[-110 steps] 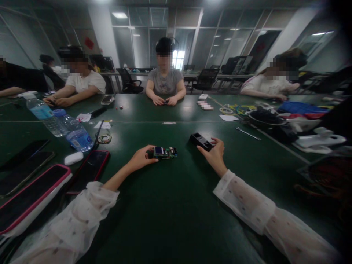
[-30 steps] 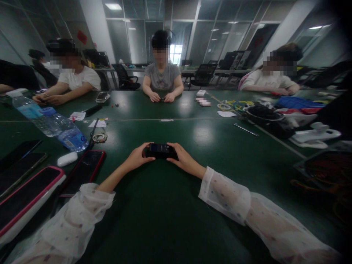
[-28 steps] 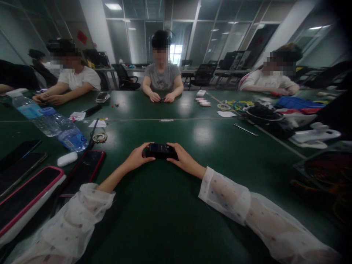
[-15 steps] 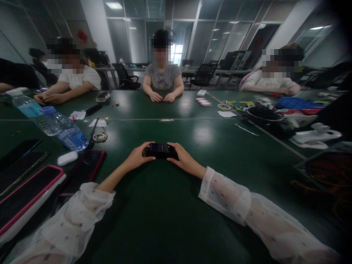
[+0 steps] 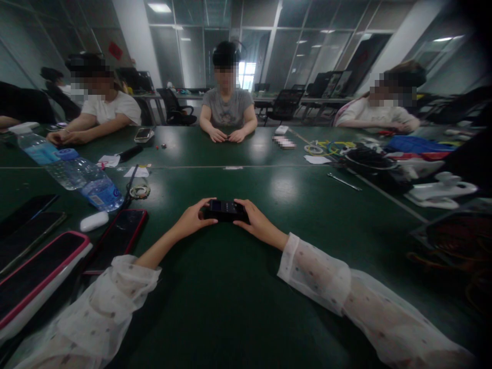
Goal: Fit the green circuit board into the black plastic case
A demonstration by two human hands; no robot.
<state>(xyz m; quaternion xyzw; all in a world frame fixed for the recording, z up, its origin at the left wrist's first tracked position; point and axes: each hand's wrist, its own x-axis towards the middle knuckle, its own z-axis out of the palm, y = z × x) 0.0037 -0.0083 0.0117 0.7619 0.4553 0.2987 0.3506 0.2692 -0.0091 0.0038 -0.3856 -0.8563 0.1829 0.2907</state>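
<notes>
Between our two bare hands, near the middle of the smooth green tabletop [image 5: 238, 287], we grasp a small, black, box-shaped device [image 5: 226, 207] with a dark square screen. Our left hand [image 5: 194, 216] pinches its left end between thumb and fingers, and our right hand [image 5: 255, 219] clasps the right end the same way. Its casing looks like hard plastic, though the dim light leaves us unsure. Sheer white dotted sleeves [image 5: 111, 302] bunch in soft folds over our forearms.

To the left of our grip lies a slim black phone with a red rim [image 5: 121, 238], beside a glossy, rounded white case [image 5: 94, 221]. Behind them, a clear plastic bottle with a blue cap [image 5: 100, 187] appears tilted, next to a clear bottle with a white cap [image 5: 48, 156]. Over on our right we see a thin metal wrench [image 5: 344, 182], a smooth white clamp-shaped object [image 5: 442, 190] and looping yellow cables [image 5: 330, 148]. Across the table, a person in a grey short-sleeved shirt [image 5: 226, 107] sits facing us.
</notes>
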